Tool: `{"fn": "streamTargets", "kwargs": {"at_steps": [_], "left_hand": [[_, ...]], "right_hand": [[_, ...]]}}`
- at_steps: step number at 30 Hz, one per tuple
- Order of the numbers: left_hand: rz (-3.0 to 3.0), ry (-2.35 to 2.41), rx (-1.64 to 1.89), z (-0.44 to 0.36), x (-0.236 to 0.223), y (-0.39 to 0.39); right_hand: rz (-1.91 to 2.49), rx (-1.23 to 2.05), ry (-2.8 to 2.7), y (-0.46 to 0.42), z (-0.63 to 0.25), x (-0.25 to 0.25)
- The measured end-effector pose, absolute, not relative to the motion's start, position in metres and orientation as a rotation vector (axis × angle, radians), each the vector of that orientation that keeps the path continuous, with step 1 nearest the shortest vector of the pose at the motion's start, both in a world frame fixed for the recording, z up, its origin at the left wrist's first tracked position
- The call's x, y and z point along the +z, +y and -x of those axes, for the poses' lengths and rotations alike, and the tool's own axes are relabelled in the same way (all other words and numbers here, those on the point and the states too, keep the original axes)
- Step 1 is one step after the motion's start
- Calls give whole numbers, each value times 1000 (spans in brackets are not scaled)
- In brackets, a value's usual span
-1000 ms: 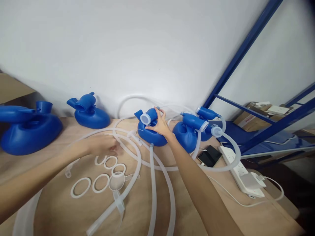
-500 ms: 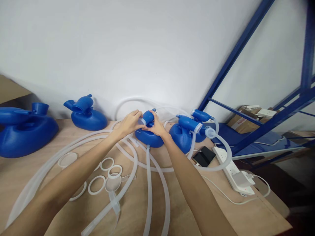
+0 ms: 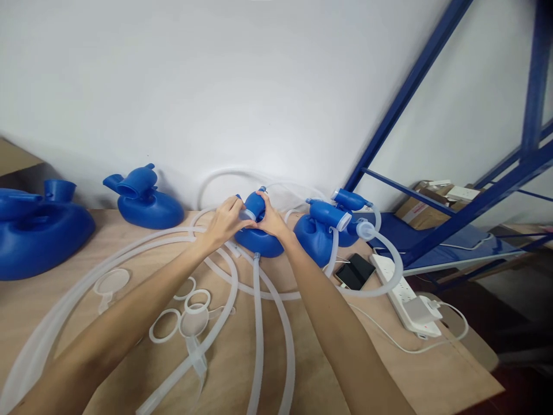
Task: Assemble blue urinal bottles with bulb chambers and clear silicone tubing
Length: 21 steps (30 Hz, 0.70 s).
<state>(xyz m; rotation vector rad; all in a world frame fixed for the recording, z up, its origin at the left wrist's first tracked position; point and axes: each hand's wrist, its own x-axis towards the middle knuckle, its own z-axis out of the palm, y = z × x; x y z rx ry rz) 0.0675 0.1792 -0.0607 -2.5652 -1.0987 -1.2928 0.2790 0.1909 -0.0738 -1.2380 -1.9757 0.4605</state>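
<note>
A blue plastic urinal bottle (image 3: 259, 244) sits on the table near the wall, with both of my hands at its raised blue mouthpiece (image 3: 255, 203). My left hand (image 3: 227, 221) is closed on a pale cap (image 3: 247, 215) at the mouthpiece's open end. It cannot be made out whether this cap is fully seated. Round the other side, my right hand (image 3: 272, 219) grips the mouthpiece, thumb low and fingers over the top. A clear hose (image 3: 257, 311) runs from the bottle's front toward me.
More urinal bottles stand left (image 3: 151, 208) and right (image 3: 314, 237). White rings (image 3: 165, 325) and flat caps (image 3: 112, 281) lie left of centre among looping hoses. On the right are a phone (image 3: 355, 271), a power strip (image 3: 406, 297) and a blue metal frame (image 3: 415, 75).
The view has shifted slightly, moving everything a little to the left. Both hands stay on the mouthpiece and its pale cap, with only small finger movement.
</note>
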Motion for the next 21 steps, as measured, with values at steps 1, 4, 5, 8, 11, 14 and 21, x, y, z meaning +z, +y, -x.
{"fn": "streamTargets", "kwargs": {"at_steps": [1, 4, 5, 8, 11, 14, 21], "left_hand": [[2563, -1092, -1282, -66, -60, 180], [2590, -1039, -1234, -59, -56, 184], [2605, -1012, -1213, -56, -54, 186], [2662, -905, -1115, -52, -51, 188], [2682, -841, -1036, -52, -55, 188], [2646, -866, -1031, -54, -59, 186], [2558, -966, -1020, -56, -64, 177]], "right_hand": [[1254, 459, -1970, 190, -279, -74], [1264, 455, -1955, 190, -280, -74], [1249, 451, -1956, 190, -280, -75], [1200, 444, -1972, 190, -281, -77], [1208, 431, -1978, 190, -281, -77], [1257, 402, -1980, 189, -279, -74], [1284, 338, -2013, 186, -277, -69]]}}
